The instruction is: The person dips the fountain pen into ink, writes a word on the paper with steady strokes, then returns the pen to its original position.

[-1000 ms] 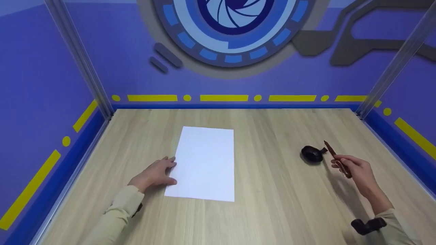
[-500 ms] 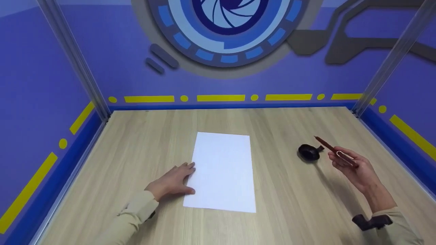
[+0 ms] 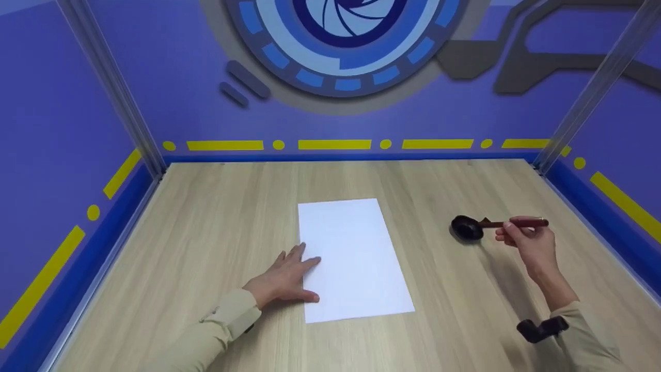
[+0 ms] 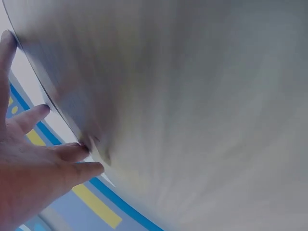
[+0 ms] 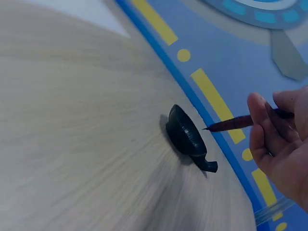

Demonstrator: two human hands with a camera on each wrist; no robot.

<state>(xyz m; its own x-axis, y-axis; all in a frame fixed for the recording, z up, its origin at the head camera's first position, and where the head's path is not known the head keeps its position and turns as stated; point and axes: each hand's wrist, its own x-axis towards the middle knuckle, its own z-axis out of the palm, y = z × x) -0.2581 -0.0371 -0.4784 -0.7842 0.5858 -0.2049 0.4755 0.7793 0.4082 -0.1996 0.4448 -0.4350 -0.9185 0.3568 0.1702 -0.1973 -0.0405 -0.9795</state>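
A white sheet of paper lies on the wooden table, slightly turned. My left hand rests on its left edge with spread fingers, the thumb and a fingertip overlapping the sheet. On the right, my right hand pinches a reddish-brown pen above the tabletop, its tip pointing left. Beside that hand stands a small black dish with a short stub handle. From the head, the pen seems to reach the dish's rim; the right wrist view shows the pen's tip apart from the dish.
The light wooden tabletop is walled by blue-purple panels with yellow dashes. Metal corner posts stand at the back left and back right. A dark strap-like mount sits on the right wrist.
The left hand and the paper have slid right, and the paper has turned counterclockwise. The pen in my right hand has swung from pointing up-left to pointing left, toward the black dish.
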